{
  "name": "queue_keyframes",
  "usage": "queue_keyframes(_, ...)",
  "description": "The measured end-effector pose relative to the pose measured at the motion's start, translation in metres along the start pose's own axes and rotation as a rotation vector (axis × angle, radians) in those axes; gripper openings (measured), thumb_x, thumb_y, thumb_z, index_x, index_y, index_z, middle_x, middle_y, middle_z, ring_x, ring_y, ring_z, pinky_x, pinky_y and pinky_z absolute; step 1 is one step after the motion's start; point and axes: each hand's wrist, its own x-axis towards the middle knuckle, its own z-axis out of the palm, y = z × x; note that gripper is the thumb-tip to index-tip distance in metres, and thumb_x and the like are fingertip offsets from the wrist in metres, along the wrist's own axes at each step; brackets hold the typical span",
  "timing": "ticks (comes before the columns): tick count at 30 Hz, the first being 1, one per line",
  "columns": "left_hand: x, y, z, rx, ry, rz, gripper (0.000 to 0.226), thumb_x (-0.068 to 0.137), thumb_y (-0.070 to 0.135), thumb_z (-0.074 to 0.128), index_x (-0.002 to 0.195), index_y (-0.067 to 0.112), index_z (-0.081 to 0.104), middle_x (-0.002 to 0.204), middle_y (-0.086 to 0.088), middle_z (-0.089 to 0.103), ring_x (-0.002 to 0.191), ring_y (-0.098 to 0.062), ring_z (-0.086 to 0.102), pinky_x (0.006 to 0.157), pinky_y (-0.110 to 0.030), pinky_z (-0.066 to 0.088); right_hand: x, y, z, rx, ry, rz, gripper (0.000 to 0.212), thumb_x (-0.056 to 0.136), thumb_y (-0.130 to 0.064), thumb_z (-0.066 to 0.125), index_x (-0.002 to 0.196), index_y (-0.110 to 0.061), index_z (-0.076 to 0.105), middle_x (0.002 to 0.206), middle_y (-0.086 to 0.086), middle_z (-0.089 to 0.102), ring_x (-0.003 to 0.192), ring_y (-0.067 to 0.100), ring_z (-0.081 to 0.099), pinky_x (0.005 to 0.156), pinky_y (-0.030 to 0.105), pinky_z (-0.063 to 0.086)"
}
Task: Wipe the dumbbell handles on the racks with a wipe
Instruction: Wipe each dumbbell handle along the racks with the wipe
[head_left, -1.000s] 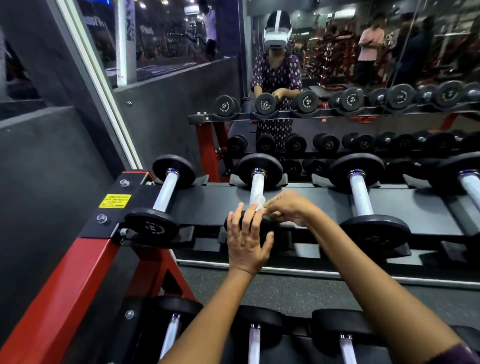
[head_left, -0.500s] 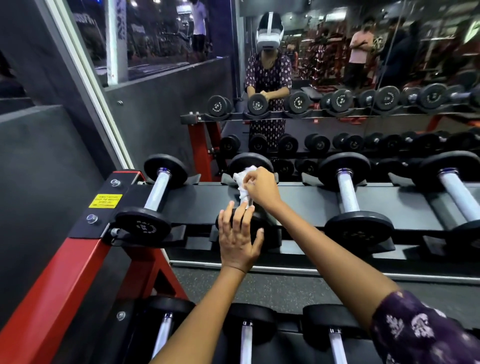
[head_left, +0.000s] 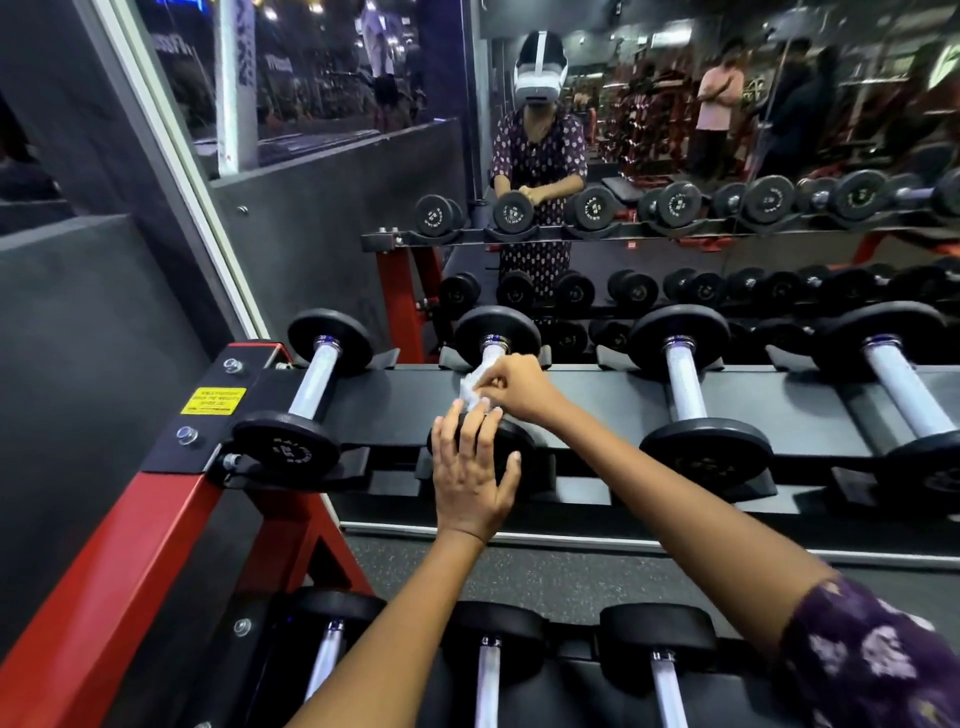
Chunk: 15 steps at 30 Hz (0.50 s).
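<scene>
R hand (head_left: 514, 384) is curled round a crumpled white wipe (head_left: 474, 391), pinching it against the handle (head_left: 491, 358) of the 2nd dumbbell from the left on the top shelf (head_left: 597, 400) of the rack. L hand (head_left: 475, 470) lies flat w/ fingers straight and spread over that dumbbell's near plate (head_left: 511, 447), palm pressing on it, holding nothing. The L fingertips nearly meet the wipe; can't tell if they touch.

Around: another dumbbell (head_left: 306, 395) just to the left, near the rack's end bracket, which carries a yellow label (head_left: 213, 401) and bolts. To the right, two more dumbbells (head_left: 685, 395) on the same shelf, apart from each other in their own cradles. Red frame leg (head_left: 104, 587) slants down to the left. Lower shelf shows three more handles (head_left: 488, 675) under the forearms. Behind is a mirror (head_left: 675, 156) w/ the racks and the person reflected.

In the way: the L hand covers most of the near plate; the R hand and wipe hide the handle's middle and near part, only the far bit by the far plate (head_left: 496, 332) shows.

Axis: the wiped dumbbell lies flat, long axis running near-to-far, away from the person, far plate toward the mirror. Neighbours lie roughly parallel.
</scene>
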Motion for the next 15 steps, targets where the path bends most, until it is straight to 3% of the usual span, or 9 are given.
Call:
queue_keyframes(3,0.000,0.002,-0.001,-0.002,-0.003,-0.015,0.051,0.085,0.034,0.048,0.130,0.010,0.042,0.135,-0.007,0.040,0.131,-0.031,0.033,0.117,-0.039,0.010,0.007,-0.002,-0.006,-0.064,-0.059,0.001,0.020,0.081,-0.007,0.060,0.095,-0.005,0.074,0.093,0.017,0.071,0.087,0.024,0.061,0.061,0.016,0.029)
queue_keyframes(8,-0.001,0.001,-0.004,-0.010,-0.043,-0.028,0.051,0.086,0.034,0.047,0.131,0.012,0.041,0.136,-0.006,0.041,0.133,-0.030,0.032,0.119,-0.039,0.007,0.038,0.002,-0.014,-0.051,0.047,0.056,0.025,0.084,-0.006,0.057,0.106,0.000,0.068,0.106,0.015,0.067,0.105,0.028,0.059,0.085,0.025,0.037)
queue_keyframes(11,0.000,-0.001,-0.004,-0.004,-0.060,-0.024,0.052,0.086,0.036,0.047,0.133,0.013,0.040,0.137,-0.005,0.039,0.133,-0.030,0.031,0.119,-0.039,0.007,0.023,0.001,-0.009,-0.087,-0.022,-0.065,0.017,0.083,-0.005,0.059,0.091,0.002,0.073,0.086,0.015,0.066,0.093,0.030,0.060,0.076,0.030,0.038)
queue_keyframes(15,-0.002,0.000,-0.006,-0.019,-0.068,-0.020,0.053,0.087,0.037,0.047,0.133,0.012,0.041,0.138,-0.006,0.040,0.134,-0.030,0.031,0.118,-0.040,0.010,-0.009,0.005,-0.007,-0.121,-0.190,-0.150,0.019,0.085,-0.007,0.059,0.086,0.007,0.071,0.090,0.023,0.065,0.081,0.028,0.058,0.064,0.024,0.036)
